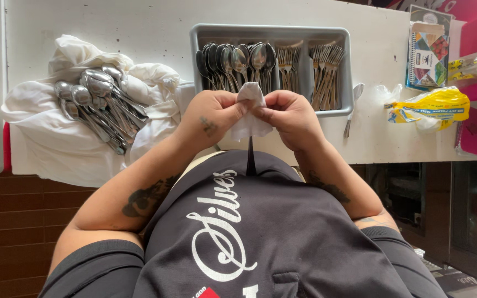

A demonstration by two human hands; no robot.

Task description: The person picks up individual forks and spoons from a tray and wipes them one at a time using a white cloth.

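Head view: both hands meet in the middle of the scene, just near of a grey cutlery tray (327, 33) on a white table (155, 27). The left hand (210, 118) and right hand (291, 116) each pinch a small white cloth (250, 113) between thumb and curled fingers, pressed together around it. A dark slim handle (250, 157) of one piece of cutlery hangs down out of the cloth toward the person's dark shirt; its head is wrapped and hidden, so its kind cannot be told.

In the tray, spoons (238, 60) stand in the left compartment and forks (327, 69) in the compartments to the right. One loose utensil (353, 107) lies on the table just beside the tray's right wall.

At the left, a heap of spoons (97, 99) rests on a crumpled white towel (56, 138).

At the right, a yellow plastic bag (434, 105) with blue print lies on the table, well apart from the hands. Farther off behind it is a spiral-bound notebook (427, 55) with a cover of many-coloured triangles. At the right edge are a clear packet (473, 66) with yellow markings and flat pink items (475, 132).
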